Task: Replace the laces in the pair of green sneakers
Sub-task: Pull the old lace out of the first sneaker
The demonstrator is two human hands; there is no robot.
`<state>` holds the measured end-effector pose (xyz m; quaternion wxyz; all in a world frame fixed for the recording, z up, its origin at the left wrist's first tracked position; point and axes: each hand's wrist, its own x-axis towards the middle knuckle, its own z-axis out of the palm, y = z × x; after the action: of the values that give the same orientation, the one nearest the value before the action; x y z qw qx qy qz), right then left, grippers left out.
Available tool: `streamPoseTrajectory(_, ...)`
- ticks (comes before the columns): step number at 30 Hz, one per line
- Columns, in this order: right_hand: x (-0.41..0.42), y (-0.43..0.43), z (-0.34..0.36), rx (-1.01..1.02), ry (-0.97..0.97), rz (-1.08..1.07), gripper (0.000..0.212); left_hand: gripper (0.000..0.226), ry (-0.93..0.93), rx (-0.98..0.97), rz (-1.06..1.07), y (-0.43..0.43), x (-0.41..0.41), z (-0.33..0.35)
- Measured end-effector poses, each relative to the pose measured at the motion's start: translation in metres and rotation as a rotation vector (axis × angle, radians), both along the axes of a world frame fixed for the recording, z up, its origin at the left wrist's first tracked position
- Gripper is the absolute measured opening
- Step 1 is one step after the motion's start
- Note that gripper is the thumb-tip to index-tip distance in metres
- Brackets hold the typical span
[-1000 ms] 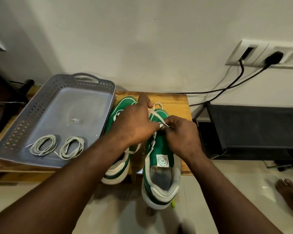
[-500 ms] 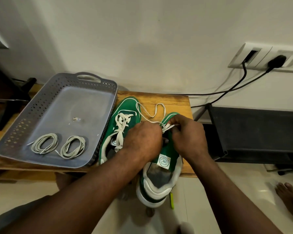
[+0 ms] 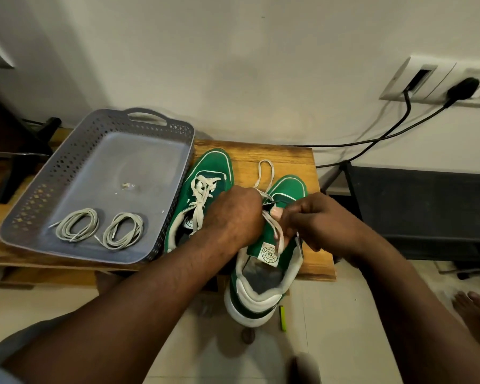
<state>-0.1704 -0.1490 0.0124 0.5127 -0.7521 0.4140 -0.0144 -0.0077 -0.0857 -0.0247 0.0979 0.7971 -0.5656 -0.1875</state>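
**Holding a white lace over one green sneaker**

Both hands are meeting above the sneaker in hand (image 3: 288, 187), which is lying on the wooden bench (image 3: 288, 156) with its toe towards the wall and its heel hanging past the bench's near edge. The left hand (image 3: 233, 214) is curling over the eyelet area. Its fingers are hidden behind the back of the hand, but a strand of the white lace (image 3: 280, 236) is running straight into them. The right hand (image 3: 313, 220) is closing its fingers and thumb on the same lace just above the tongue, and a loose end is trailing down across the tongue label. Beyond the hands, a slack loop of this lace is resting on the bench beside the toe.

The tray-side sneaker (image 3: 214, 164) is sitting just to the left, touching the grey perforated tray (image 3: 53, 184), and it is wearing its own lace (image 3: 200, 200) in a loose tangle. Inside the tray, one coiled lace (image 3: 93, 221) and another coiled lace (image 3: 137, 231) are lying side by side near the front wall.

To the right, black cables (image 3: 372, 139) are hanging from a wall socket (image 3: 427, 79) above a black rack (image 3: 427, 203). A small yellow-green object (image 3: 282, 317) is lying on the floor below the overhanging heel.
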Motion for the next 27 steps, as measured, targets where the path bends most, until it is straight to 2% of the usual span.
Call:
streamPoseTrajectory(2,0.009,-0.002,-0.020,-0.362,0.215,-0.063,0.031,0.014,-0.001,-0.011,-0.005,-0.002,0.001,-0.001)
streamPoseTrajectory(4,0.018,-0.001,-0.035,-0.597,0.312,-0.155,0.020,0.014,-0.013,-0.019,-0.010,-0.002,0.001,-0.001)
streamPoseTrajectory(7,0.027,0.001,-0.040,-0.623,0.324,-0.234,0.017,0.013,-0.005,-0.010,-0.010,-0.001,0.000,0.000)
streamPoseTrajectory(11,0.031,0.004,-0.044,-0.648,0.369,-0.213,0.009,0.011,0.013,-0.017,-0.010,-0.001,0.000,0.003)
streamPoseTrajectory(13,0.032,0.002,-0.046,-0.675,0.386,-0.216,0.011,0.010,0.016,-0.029,0.001,0.000,-0.001,0.004)
streamPoseTrajectory(15,0.031,-0.001,-0.043,-0.624,0.331,-0.191,0.010,0.010,0.018,-0.037,0.016,0.000,-0.002,0.004)
streamPoseTrajectory(17,0.026,-0.004,-0.031,-0.495,0.223,-0.074,0.020,0.008,0.020,-0.035,0.044,0.001,-0.001,0.004)
streamPoseTrajectory(19,0.017,-0.003,-0.010,-0.240,0.103,0.129,0.024,0.010,0.024,-0.034,0.083,0.000,0.003,0.004)
streamPoseTrajectory(21,0.005,0.000,0.008,0.082,-0.021,0.318,0.015,0.009,0.029,-0.026,0.119,-0.002,0.008,0.004)
streamPoseTrajectory(22,0.000,0.001,0.014,0.178,-0.054,0.359,0.013,0.007,0.038,-0.017,0.129,-0.002,0.009,0.005)
streamPoseTrajectory(24,-0.004,0.001,0.015,0.196,-0.075,0.300,0.010,0.005,0.050,-0.008,0.126,-0.003,0.010,0.005)
streamPoseTrajectory(25,-0.003,-0.001,0.011,0.140,-0.077,0.196,0.008,0.006,0.050,-0.009,0.116,-0.004,0.010,0.005)
streamPoseTrajectory(27,0.003,-0.007,-0.006,-0.114,-0.002,-0.058,0.010,0.008,0.050,-0.012,0.105,-0.004,0.011,0.005)
